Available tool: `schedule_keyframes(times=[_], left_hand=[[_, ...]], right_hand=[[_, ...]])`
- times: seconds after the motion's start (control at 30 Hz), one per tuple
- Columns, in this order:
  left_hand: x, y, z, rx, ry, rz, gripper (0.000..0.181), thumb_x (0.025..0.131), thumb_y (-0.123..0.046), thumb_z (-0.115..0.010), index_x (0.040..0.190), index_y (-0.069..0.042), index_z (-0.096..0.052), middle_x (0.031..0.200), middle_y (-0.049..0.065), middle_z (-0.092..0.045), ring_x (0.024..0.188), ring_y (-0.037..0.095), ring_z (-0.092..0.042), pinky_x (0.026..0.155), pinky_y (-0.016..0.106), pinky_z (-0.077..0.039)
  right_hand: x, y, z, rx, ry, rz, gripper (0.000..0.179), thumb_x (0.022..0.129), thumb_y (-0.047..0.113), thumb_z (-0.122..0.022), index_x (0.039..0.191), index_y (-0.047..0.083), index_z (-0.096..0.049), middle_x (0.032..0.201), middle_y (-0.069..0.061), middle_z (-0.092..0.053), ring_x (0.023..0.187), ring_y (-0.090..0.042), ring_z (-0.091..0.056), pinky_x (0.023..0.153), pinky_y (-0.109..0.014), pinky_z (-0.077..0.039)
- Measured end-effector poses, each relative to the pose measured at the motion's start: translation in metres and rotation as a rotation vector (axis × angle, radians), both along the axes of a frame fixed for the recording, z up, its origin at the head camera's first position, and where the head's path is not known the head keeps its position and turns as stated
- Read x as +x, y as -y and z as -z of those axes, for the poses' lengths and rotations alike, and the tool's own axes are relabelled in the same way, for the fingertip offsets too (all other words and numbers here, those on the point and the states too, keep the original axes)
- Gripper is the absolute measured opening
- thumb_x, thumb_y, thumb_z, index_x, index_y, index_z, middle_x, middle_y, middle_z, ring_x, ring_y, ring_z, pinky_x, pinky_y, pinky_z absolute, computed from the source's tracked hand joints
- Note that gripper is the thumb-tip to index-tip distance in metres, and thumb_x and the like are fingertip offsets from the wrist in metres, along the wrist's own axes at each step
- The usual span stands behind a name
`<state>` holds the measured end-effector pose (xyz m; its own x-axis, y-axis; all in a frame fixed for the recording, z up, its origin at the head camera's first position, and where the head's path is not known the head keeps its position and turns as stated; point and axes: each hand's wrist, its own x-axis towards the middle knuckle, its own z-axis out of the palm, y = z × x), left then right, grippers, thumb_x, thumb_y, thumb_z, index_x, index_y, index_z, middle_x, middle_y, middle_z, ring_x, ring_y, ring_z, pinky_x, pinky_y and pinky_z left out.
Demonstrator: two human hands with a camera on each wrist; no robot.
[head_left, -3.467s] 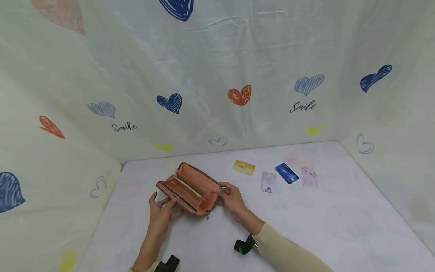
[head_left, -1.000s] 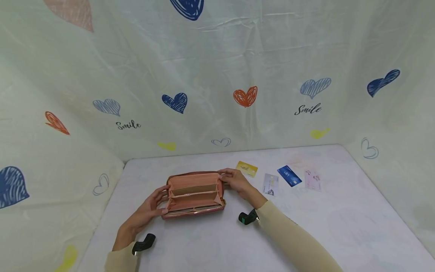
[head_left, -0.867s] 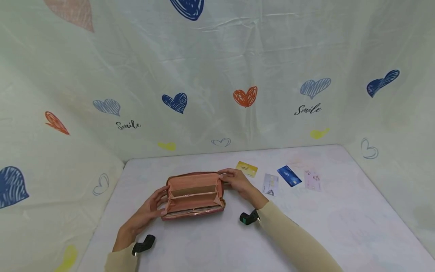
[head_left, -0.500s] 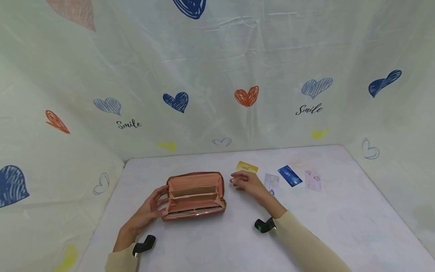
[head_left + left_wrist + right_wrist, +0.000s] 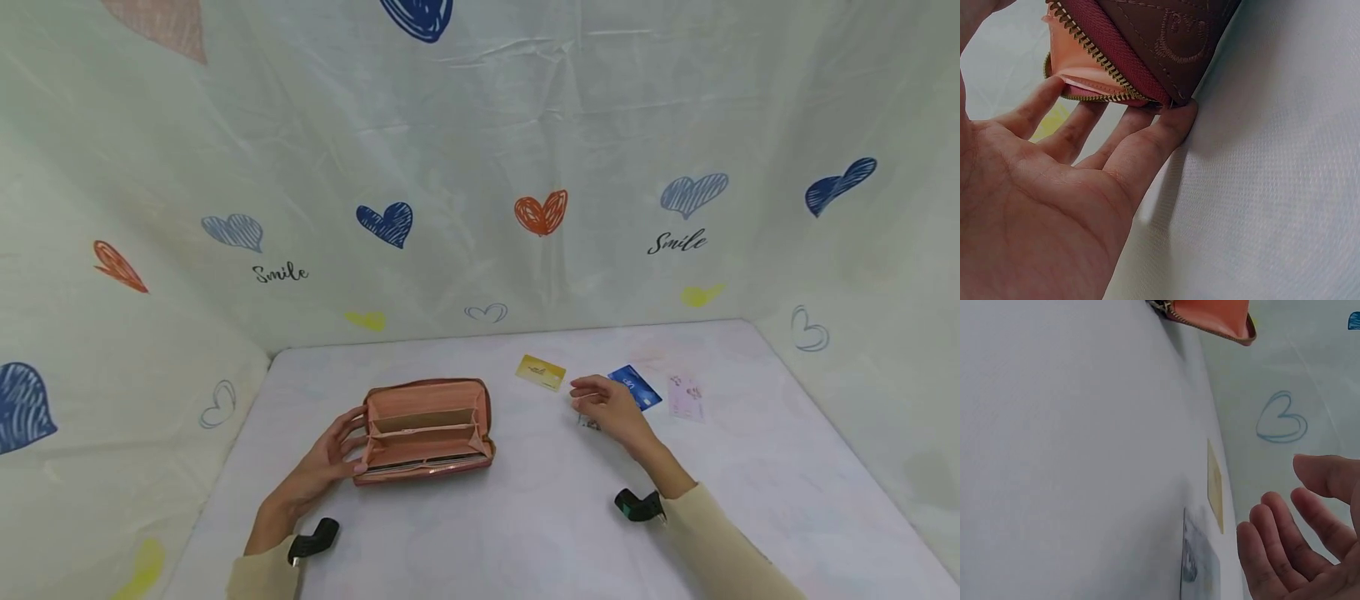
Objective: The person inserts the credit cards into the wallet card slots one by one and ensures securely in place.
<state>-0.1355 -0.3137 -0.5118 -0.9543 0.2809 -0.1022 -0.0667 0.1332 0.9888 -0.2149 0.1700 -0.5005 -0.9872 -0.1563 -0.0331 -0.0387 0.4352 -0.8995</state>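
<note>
A pink zip wallet (image 5: 426, 440) stands unzipped on the table, its peach pockets spread toward me. My left hand (image 5: 321, 468) holds its left end, thumb at the front corner and fingers along the side. In the left wrist view the fingertips lie at the wallet's (image 5: 1147, 37) zipper edge. To the right, my right hand (image 5: 617, 417) hovers with loosely bent fingers and holds nothing. Beneath it lies a pale grey card (image 5: 588, 422), mostly hidden by the hand in the head view. The right wrist view shows that same card (image 5: 1200, 565) beside the fingers.
A yellow card (image 5: 541, 372) lies behind and left of the right hand. A blue card (image 5: 637, 388) is just behind that hand, with a pale pink card (image 5: 686, 397) further right. The white table (image 5: 480, 533) ends at a curtain (image 5: 450, 275) printed with hearts.
The wallet was turned from a slant to face me. My right hand then let go of its right end and moved right, over the grey card. My left hand keeps hold.
</note>
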Motion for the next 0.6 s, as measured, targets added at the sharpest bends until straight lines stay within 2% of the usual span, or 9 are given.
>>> schedule_keyframes(times=[0.17,0.37,0.6], left_hand=[[0.0,0.0,-0.001,-0.005,0.019,-0.01,0.092,0.091,0.001,-0.076,0.165,-0.004,-0.021,0.152,0.0,-0.04,0.125,0.004,-0.056,0.098,0.024,-0.051],[0.001,0.0,-0.001,-0.012,0.021,-0.009,0.092,0.092,-0.001,-0.075,0.165,-0.003,-0.02,0.157,0.011,-0.037,0.125,0.004,-0.055,0.098,0.024,-0.051],[-0.001,-0.002,-0.001,-0.011,0.058,-0.028,0.094,0.092,0.0,-0.076,0.166,-0.003,-0.018,0.162,0.018,-0.029,0.125,0.002,-0.056,0.099,0.024,-0.051]], right_hand=[[0.002,-0.013,0.012,0.135,-0.064,0.015,0.043,0.092,0.0,-0.076,0.133,-0.006,-0.065,0.126,-0.024,-0.07,0.114,-0.038,-0.067,0.099,-0.05,-0.055],[0.008,-0.021,0.019,0.253,-0.057,0.02,0.054,0.089,-0.002,-0.08,0.139,-0.006,-0.06,0.139,-0.028,-0.061,0.127,-0.046,-0.057,0.11,-0.059,-0.046],[0.01,-0.025,0.021,0.325,-0.076,0.024,0.06,0.089,0.004,-0.081,0.143,-0.006,-0.057,0.141,-0.033,-0.052,0.129,-0.05,-0.052,0.109,-0.065,-0.043]])
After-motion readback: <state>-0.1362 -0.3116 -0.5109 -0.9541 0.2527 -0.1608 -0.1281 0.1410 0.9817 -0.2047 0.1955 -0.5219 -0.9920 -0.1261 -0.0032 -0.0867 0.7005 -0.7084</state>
